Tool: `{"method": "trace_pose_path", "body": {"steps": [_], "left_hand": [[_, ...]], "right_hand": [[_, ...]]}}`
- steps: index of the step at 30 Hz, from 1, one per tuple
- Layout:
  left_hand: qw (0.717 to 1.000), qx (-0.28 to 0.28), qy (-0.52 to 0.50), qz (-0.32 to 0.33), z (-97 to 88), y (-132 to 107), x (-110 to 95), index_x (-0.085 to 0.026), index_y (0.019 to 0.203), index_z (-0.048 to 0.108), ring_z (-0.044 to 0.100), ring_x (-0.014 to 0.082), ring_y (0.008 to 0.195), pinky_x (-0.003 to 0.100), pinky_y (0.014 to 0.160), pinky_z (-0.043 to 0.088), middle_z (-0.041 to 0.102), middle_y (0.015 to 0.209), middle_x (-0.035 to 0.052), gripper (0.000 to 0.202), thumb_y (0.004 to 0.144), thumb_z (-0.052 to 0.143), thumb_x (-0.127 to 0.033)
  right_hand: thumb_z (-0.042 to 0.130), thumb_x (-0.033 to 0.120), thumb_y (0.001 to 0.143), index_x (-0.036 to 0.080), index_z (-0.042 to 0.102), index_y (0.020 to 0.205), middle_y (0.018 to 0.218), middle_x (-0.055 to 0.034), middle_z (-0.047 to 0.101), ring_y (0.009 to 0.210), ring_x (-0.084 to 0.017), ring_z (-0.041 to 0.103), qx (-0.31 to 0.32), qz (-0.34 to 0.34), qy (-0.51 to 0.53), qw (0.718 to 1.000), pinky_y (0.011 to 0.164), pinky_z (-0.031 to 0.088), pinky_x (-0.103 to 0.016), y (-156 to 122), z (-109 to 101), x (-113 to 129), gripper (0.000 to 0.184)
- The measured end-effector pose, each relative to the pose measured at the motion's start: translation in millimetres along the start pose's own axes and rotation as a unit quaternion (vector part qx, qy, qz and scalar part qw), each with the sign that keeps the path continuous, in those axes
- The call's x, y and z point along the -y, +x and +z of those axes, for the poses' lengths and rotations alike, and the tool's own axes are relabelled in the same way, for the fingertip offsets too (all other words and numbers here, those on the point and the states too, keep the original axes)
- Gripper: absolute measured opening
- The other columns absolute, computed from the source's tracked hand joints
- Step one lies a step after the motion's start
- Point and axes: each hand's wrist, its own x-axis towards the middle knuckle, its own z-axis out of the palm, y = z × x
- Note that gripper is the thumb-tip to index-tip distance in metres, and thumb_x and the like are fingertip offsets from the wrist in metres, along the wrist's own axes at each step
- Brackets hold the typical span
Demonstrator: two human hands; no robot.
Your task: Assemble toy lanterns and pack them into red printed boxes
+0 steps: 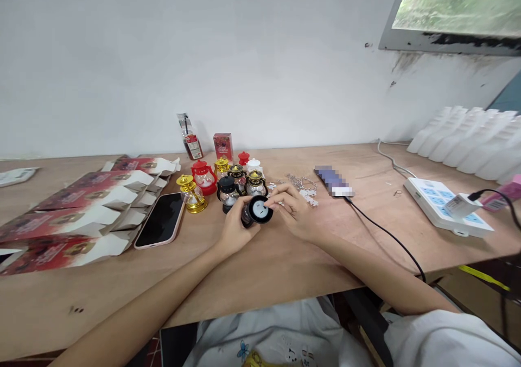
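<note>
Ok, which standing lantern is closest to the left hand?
The black lantern, just beyond the left hand. It's the only standing one with an all-black top; the others' tops show gold, red or white, and they stand farther from that hand.

White bottles (468, 139) stand near the far edge of the tabletop (244, 280); a power strip (433, 200) lies nearer its front edge.

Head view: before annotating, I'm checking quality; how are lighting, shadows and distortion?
Head view: light is soft, the window bright; a faint shadow lies near the right forearm; the white bottles lean outward, likely lens stretch; pixelation covers part of the cabled phone; the held black lantern looks fairly clear.
</note>
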Motion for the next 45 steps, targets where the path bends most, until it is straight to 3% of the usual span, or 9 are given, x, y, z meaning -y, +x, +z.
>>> {"method": "trace_pose_path", "body": {"steps": [13,20,25,33,39,45], "left_hand": [[1.0,0.015,-0.006,0.01,1.0,-1,2,-0.018,0.103,0.049,0.059,0.0211,0.093,0.032,0.082,0.047,0.06,0.1,0.0043,0.042,0.062,0.06,-0.012],[0.999,0.034,-0.03,0.024,1.5,0,3,-0.017,0.103,0.05,0.058,0.0206,0.092,0.032,0.082,0.047,0.059,0.099,0.0039,0.043,0.061,0.059,-0.01],[0.997,0.042,-0.062,0.014,1.7,0,2,-0.017,0.1,0.05,0.058,0.0195,0.089,0.03,0.079,0.047,0.059,0.094,0.0026,0.04,0.061,0.059,-0.012],[0.996,0.052,-0.065,0.019,2.3,-1,8,-0.017,0.1,0.049,0.057,0.0196,0.089,0.03,0.08,0.046,0.059,0.095,0.0027,0.042,0.06,0.06,-0.011],[0.996,0.059,-0.059,0.028,2.4,-1,9,-0.017,0.101,0.05,0.058,0.0216,0.092,0.032,0.082,0.046,0.059,0.098,0.0055,0.042,0.062,0.064,-0.016],[0.996,0.059,-0.057,0.02,1.7,-1,9,-0.017,0.101,0.05,0.058,0.0224,0.093,0.033,0.083,0.046,0.059,0.098,0.0055,0.042,0.062,0.063,-0.015]], "right_hand": [[0.054,0.021,0.088,0.022,0.066,0.088,0.082,-0.0032,0.069,0.079,-0.015,0.063,0.013,0.007,0.017,1.0,0.074,0.05,-0.031,0,2,-1,0.013],[0.057,0.018,0.086,0.026,0.068,0.088,0.074,-0.0002,0.069,0.073,-0.015,0.056,-0.005,-0.043,-0.027,0.999,0.066,0.049,-0.028,-1,3,3,0.014],[0.056,0.015,0.086,0.021,0.067,0.086,0.069,-0.0008,0.068,0.069,-0.014,0.055,-0.028,-0.104,-0.056,0.993,0.063,0.048,-0.027,-1,4,-1,0.013],[0.053,0.007,0.086,0.019,0.064,0.089,0.078,-0.0028,0.071,0.072,-0.013,0.06,-0.018,-0.189,-0.075,0.979,0.067,0.049,-0.029,-1,3,-10,0.016],[0.054,0.008,0.085,0.017,0.063,0.093,0.077,-0.0049,0.07,0.071,-0.013,0.06,0.02,-0.191,-0.04,0.981,0.066,0.049,-0.03,0,0,-12,0.015],[0.059,0.01,0.083,0.017,0.063,0.09,0.076,-0.0044,0.07,0.07,-0.014,0.057,0.003,-0.173,-0.036,0.984,0.064,0.049,-0.029,0,0,-11,0.012]]}}
